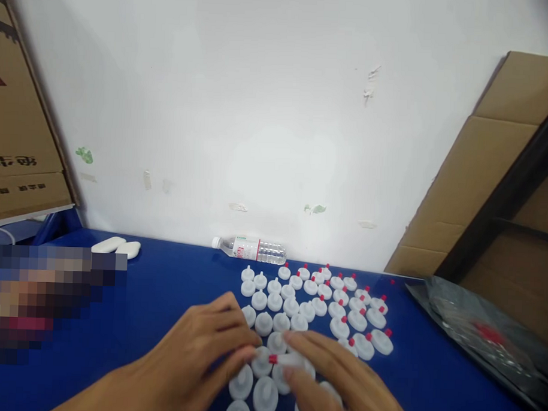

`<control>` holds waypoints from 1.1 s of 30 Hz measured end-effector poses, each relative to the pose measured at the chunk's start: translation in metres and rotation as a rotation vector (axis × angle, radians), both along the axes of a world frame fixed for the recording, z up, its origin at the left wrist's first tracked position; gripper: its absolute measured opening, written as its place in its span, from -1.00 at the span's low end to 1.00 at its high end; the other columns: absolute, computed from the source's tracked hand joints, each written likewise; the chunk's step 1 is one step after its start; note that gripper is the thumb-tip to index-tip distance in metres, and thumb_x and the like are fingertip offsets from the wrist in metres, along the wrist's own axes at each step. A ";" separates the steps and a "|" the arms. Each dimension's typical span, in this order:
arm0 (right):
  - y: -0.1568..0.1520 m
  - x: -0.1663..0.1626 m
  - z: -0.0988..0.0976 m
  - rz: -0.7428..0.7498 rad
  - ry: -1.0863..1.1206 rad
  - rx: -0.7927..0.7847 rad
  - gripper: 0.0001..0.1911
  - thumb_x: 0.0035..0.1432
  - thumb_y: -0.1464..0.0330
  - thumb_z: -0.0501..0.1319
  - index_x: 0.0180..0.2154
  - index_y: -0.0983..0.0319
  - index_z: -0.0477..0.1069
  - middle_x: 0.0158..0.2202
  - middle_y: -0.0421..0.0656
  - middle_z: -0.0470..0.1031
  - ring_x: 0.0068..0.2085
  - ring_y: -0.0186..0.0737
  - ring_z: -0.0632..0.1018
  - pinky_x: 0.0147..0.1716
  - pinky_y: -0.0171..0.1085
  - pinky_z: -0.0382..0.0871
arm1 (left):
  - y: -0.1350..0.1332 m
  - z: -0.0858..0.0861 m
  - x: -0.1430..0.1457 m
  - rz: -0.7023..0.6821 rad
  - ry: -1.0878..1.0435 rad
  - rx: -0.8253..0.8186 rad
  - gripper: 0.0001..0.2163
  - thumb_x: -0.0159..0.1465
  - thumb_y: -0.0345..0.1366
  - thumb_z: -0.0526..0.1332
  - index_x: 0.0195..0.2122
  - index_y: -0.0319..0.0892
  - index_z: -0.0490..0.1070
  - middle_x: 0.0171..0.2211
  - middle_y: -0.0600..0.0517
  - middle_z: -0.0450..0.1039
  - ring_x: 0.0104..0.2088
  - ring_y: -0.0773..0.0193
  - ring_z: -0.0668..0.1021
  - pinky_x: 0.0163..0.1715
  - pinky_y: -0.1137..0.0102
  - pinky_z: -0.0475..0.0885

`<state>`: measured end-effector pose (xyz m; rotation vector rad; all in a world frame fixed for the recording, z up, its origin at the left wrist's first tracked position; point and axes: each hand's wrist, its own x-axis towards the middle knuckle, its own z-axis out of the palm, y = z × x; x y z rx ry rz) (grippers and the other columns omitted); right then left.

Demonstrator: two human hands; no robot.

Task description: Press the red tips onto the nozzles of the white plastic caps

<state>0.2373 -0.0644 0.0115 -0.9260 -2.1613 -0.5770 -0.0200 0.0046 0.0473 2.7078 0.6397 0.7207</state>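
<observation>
In the head view my right hand [335, 378] pinches a white nozzle cap with a red tip [283, 360] between thumb and fingers. The cap lies sideways, its red tip pointing left toward my left hand [215, 341]. My left thumb and fingers are curled together just left of that tip; whatever they may hold is hidden. Under and around both hands stand several white nozzle caps without red tips [265, 398]. To the right, several white caps with red tips [357, 319] stand in a group.
A clear plastic bottle [249, 249] lies against the white wall on the blue table [173, 274]. A grey plastic bag with red pieces [485, 339] lies at right. Cardboard [459, 176] leans behind it. Two white objects [115, 247] sit at left, beside a blurred-out area.
</observation>
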 end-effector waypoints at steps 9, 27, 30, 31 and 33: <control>0.030 0.043 0.007 -0.215 0.155 -0.083 -0.86 0.40 0.31 0.19 -0.05 0.12 0.46 -0.01 -0.12 0.62 0.01 -0.13 0.65 0.02 -0.18 0.56 | 0.036 -0.008 -0.029 0.235 0.258 -0.143 -0.97 0.33 -0.28 0.35 -0.26 -0.08 0.54 -0.25 0.06 0.49 -0.13 0.11 0.47 -0.01 0.21 0.32; 0.038 0.044 0.001 -0.308 -0.031 -0.328 -0.68 0.43 0.16 0.14 0.09 0.10 0.50 0.02 -0.11 0.63 0.05 0.00 0.60 0.02 0.09 0.55 | 0.040 -0.020 -0.027 0.236 0.219 0.069 -0.86 0.41 -0.44 0.10 -0.20 -0.13 0.43 -0.27 0.02 0.50 -0.24 0.14 0.48 -0.21 0.28 0.33; 0.034 0.038 0.003 -0.267 -0.152 -0.368 -0.58 0.46 0.16 0.07 0.23 0.11 0.42 0.16 -0.11 0.55 0.20 0.11 0.53 0.10 0.31 0.47 | 0.044 -0.024 -0.025 0.196 0.175 0.131 -0.85 0.46 -0.42 0.08 -0.13 -0.13 0.45 -0.21 0.01 0.53 -0.21 0.14 0.48 -0.21 0.29 0.34; 0.033 0.038 0.003 -0.266 -0.181 -0.380 -0.56 0.47 0.16 0.04 0.25 0.12 0.40 0.19 -0.10 0.53 0.23 0.15 0.50 0.10 0.36 0.45 | 0.045 -0.025 -0.024 0.177 0.149 0.163 -0.84 0.49 -0.40 0.07 -0.08 -0.13 0.45 -0.18 0.00 0.54 -0.20 0.15 0.48 -0.21 0.29 0.34; 0.032 0.040 0.003 -0.267 -0.205 -0.411 -0.55 0.49 0.18 0.01 0.28 0.14 0.37 0.23 -0.10 0.48 0.28 0.16 0.45 0.13 0.38 0.40 | 0.045 -0.027 -0.022 0.147 0.092 0.235 -0.82 0.52 -0.38 0.06 -0.02 -0.12 0.45 -0.16 0.00 0.55 -0.21 0.17 0.47 -0.21 0.30 0.34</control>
